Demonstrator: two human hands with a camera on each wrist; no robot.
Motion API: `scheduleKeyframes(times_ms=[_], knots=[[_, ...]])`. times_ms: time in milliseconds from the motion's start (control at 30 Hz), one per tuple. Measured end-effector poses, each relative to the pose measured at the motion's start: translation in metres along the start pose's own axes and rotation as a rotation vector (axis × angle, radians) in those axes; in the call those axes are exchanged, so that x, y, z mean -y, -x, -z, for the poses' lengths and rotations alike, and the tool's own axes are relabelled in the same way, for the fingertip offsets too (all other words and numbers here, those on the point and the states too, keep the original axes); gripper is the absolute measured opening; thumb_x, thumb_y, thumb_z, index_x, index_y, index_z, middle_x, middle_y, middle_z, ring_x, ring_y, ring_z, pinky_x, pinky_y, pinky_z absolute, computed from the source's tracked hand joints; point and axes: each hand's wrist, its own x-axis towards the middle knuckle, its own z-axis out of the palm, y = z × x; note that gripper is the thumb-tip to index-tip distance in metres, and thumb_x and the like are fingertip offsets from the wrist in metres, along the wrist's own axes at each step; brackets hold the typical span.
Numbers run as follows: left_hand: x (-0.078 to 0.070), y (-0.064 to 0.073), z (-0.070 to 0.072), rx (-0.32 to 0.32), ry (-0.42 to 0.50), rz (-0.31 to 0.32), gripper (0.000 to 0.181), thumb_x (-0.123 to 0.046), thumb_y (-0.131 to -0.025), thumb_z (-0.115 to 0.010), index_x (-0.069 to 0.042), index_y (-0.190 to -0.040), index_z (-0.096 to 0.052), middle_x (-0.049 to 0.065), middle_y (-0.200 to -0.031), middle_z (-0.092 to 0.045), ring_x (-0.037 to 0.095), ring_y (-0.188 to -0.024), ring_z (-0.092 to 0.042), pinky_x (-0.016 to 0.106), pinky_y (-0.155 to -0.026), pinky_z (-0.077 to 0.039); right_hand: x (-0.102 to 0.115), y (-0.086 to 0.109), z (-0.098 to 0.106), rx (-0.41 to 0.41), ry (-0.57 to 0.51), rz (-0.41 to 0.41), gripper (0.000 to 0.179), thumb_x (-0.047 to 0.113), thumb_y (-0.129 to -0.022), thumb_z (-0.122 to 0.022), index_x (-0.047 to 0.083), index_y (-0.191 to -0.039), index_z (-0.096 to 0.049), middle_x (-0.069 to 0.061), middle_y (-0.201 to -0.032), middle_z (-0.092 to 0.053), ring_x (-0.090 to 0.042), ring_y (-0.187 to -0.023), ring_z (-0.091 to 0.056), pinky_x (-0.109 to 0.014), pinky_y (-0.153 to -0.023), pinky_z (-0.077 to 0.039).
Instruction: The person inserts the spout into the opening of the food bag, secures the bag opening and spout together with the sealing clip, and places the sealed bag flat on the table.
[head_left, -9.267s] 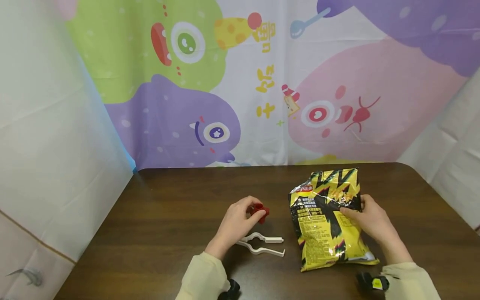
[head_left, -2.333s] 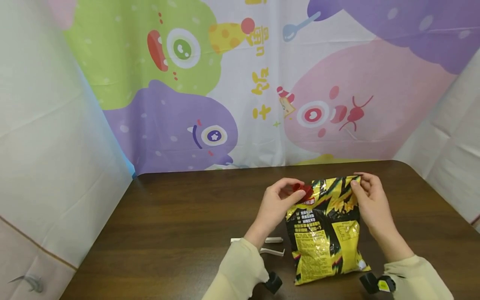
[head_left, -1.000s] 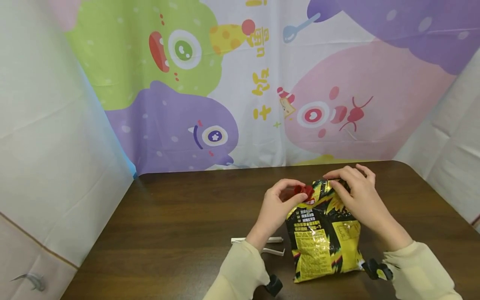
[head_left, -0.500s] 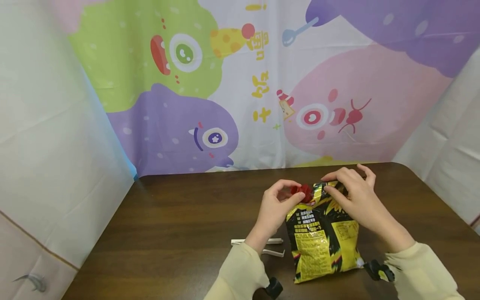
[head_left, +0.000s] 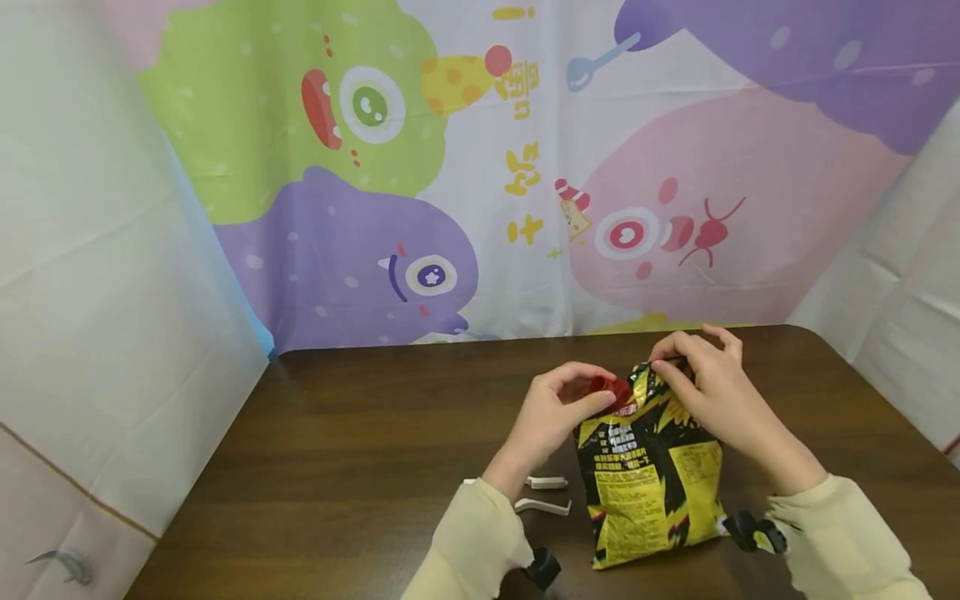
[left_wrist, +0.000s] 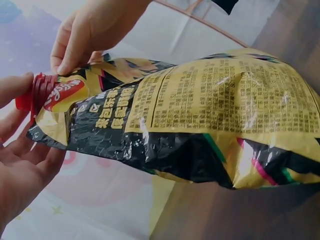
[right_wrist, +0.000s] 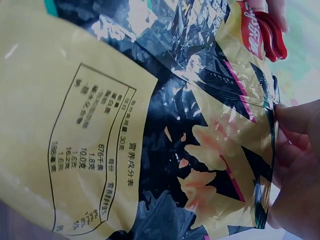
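Note:
A black and yellow snack bag (head_left: 637, 508) stands tilted on the table, its printed back facing me. My left hand (head_left: 546, 412) pinches a small red plastic piece (head_left: 617, 388) against the bag's upper left corner. In the left wrist view this red piece (left_wrist: 42, 92) has ridges like a screw thread and sits over the bag's end, beside the red logo. My right hand (head_left: 712, 392) pinches the bag's top edge between thumb and fingers, close to the red piece. In the right wrist view the top edge of the bag (right_wrist: 220, 165) looks creased.
A white plastic tool with two slim arms (head_left: 546, 506) lies on the table, partly hidden behind my left forearm. The brown wooden table (head_left: 337, 467) ends at a cartoon-print curtain (head_left: 517, 283), with pale cloth (head_left: 97, 250) at the left side.
My left hand has brought the red piece from above the table to the bag's corner. The right hand has shifted from the bag's right side to its top edge, now gathered inward.

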Motion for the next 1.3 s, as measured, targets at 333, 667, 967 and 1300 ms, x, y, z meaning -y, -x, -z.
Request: scheduleKeyframes(times_ms=[333, 667, 967, 1300], knots=[[-0.031, 0.012, -0.005, -0.103, -0.197, -0.052, 0.017, -0.015, -0.082, -0.068, -0.008, -0.096, -0.063, 0.005, -0.095, -0.063, 0.009, -0.081, -0.06, 0.021, -0.073, -0.049, 0.002, 0.0, 0.002, -0.022, -0.026, 0.013, 0.009, 0.003, -0.086, -0.058, 0.01, -0.09, -0.056, -0.002, -0.085, -0.059, -0.003, -0.061, -0.047, -0.053, -0.1, -0.015], [-0.004, 0.004, -0.003, -0.054, -0.256, -0.157, 0.019, -0.022, -0.08, -0.07, -0.014, -0.096, -0.062, 0.0, -0.095, -0.057, 0.007, -0.083, -0.059, 0.021, -0.074, -0.05, 0.005, 0.0, 0.005, -0.019, -0.021, 0.028, 0.012, 0.002, -0.083, -0.062, 0.01, -0.089, -0.056, -0.003, -0.086, -0.059, -0.002, -0.06, -0.046, -0.053, -0.1, -0.015], [-0.004, 0.005, 0.001, -0.023, -0.235, -0.15, 0.015, -0.025, -0.079, -0.071, -0.018, -0.092, -0.066, -0.005, -0.091, -0.06, 0.005, -0.079, -0.057, 0.023, -0.072, -0.05, 0.005, -0.002, 0.008, -0.032, -0.018, 0.012, 0.011, 0.0, -0.083, -0.061, 0.01, -0.088, -0.056, -0.004, -0.083, -0.061, -0.003, -0.063, -0.048, -0.05, -0.097, -0.021], [-0.007, 0.005, 0.002, -0.029, -0.254, -0.131, 0.015, -0.024, -0.079, -0.071, -0.016, -0.091, -0.066, -0.004, -0.095, -0.059, 0.005, -0.082, -0.057, 0.024, -0.074, -0.05, 0.007, -0.005, 0.008, -0.043, -0.001, 0.022, 0.01, 0.001, -0.085, -0.06, 0.01, -0.088, -0.056, -0.003, -0.082, -0.062, -0.004, -0.065, -0.048, -0.049, -0.096, -0.023]])
